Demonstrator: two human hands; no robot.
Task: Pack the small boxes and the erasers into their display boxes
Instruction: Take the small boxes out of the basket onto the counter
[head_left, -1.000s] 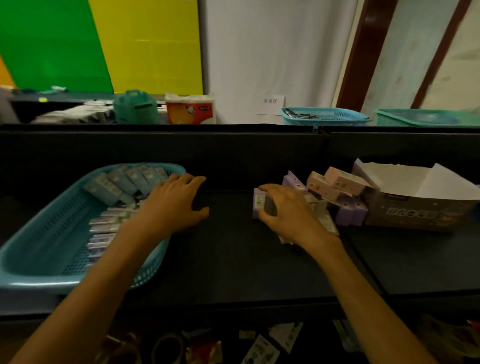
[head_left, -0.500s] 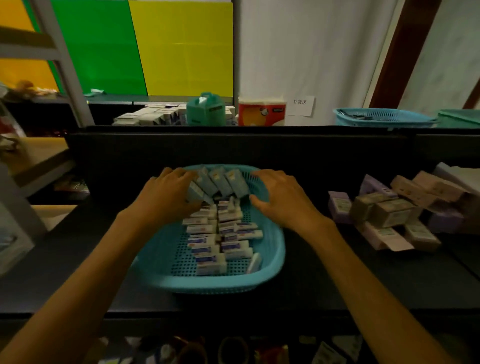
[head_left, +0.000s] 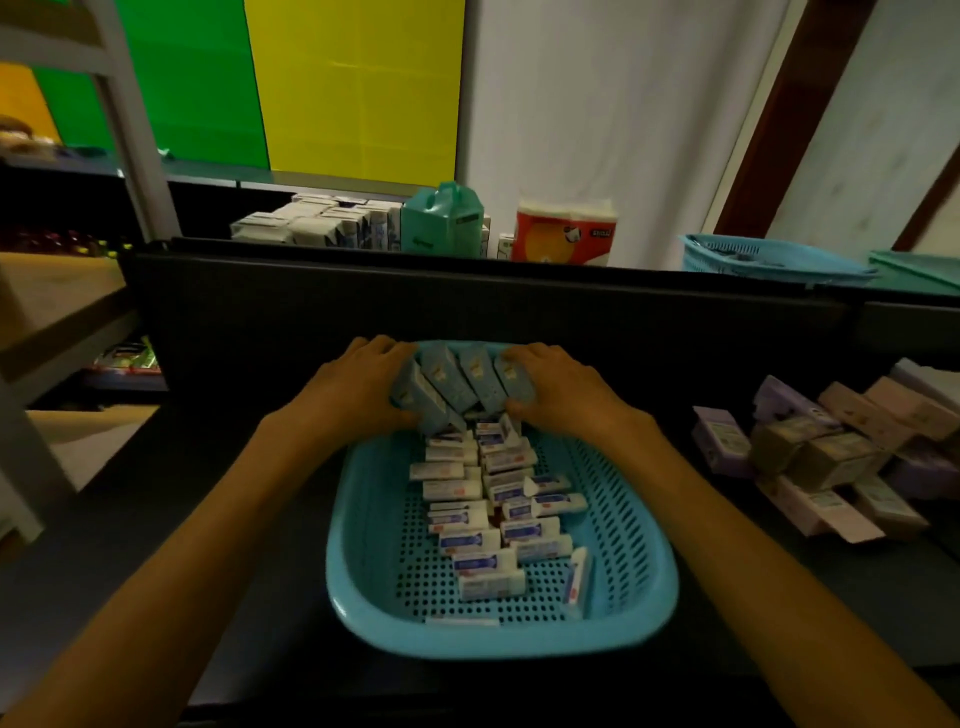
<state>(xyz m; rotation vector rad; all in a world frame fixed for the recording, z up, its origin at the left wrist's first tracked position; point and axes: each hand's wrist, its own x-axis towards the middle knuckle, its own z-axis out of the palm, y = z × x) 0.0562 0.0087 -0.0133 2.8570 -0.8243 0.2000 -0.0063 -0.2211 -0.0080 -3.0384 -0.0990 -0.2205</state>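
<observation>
Both hands are in the teal perforated basket right now. My left hand and right hand are squeezing a row of four pale blue small boxes from either end, up at the 12 o'clock end of the basket. So the grip is basically two palms and curled fingers pressing inward on the row, not a pinch on any single box.

What I figure could go wrong: the row is only held by side pressure, and the boxes are already leaning and fanned out instead of sitting flush. If I lift with uneven squeeze, the middle ones will probably pop out or drop back. They'd land on the erasers, which lie loose in two rough columns from the centre down toward 6 o'clock, and knock those around.

The blue boxes look like light, smooth cardboard with a little printed picture on the face, so likely slippery against each other. The erasers are white with blue and red sleeves; one at about 5 o'clock stands on its edge against the basket floor.

Off at 3 o'clock on the dark tabletop there's a pile of purple and tan boxes, well apart from the basket.
</observation>
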